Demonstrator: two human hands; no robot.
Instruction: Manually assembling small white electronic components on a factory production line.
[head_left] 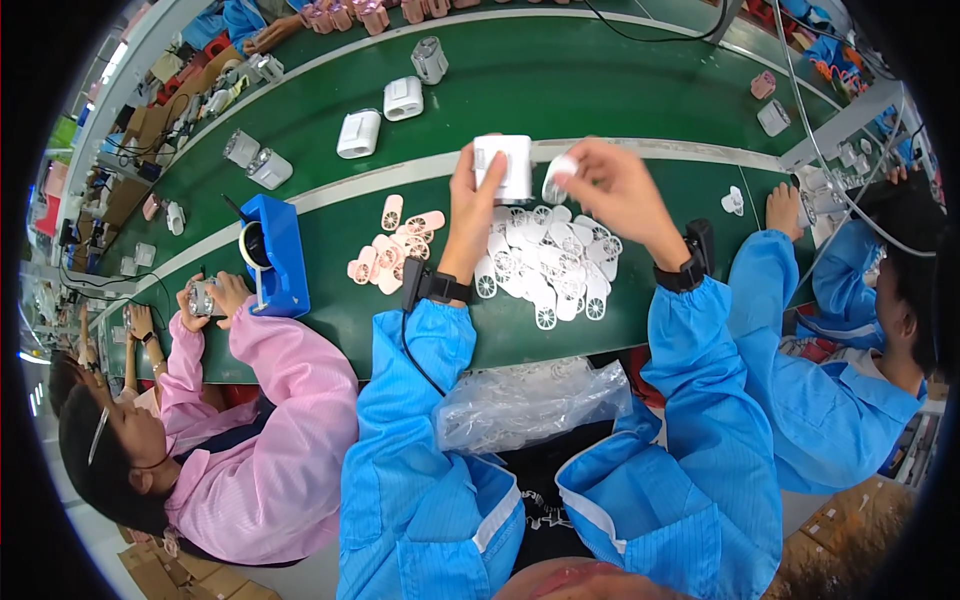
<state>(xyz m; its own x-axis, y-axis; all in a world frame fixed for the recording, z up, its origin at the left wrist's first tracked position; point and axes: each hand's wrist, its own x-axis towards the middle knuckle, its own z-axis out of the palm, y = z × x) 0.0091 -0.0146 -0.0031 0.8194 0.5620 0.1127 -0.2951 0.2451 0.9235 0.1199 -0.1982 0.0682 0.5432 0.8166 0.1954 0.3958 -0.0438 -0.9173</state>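
My left hand is closed around a white plastic housing, held upright over the table with the thumb across its front. Just to its right, my right hand pinches a small white oval cover between thumb and fingers. A narrow gap separates the cover from the housing. Below both hands lies a loose heap of white oval covers with round spoked grilles. Left of my left wrist is a smaller pile of pink covers of the same shape.
A blue tape dispenser stands at the left. Beyond a pale rail, a green belt carries white housings. A clear plastic bag rests at my lap. Co-workers sit on both sides, a pink sleeve left, a blue sleeve right.
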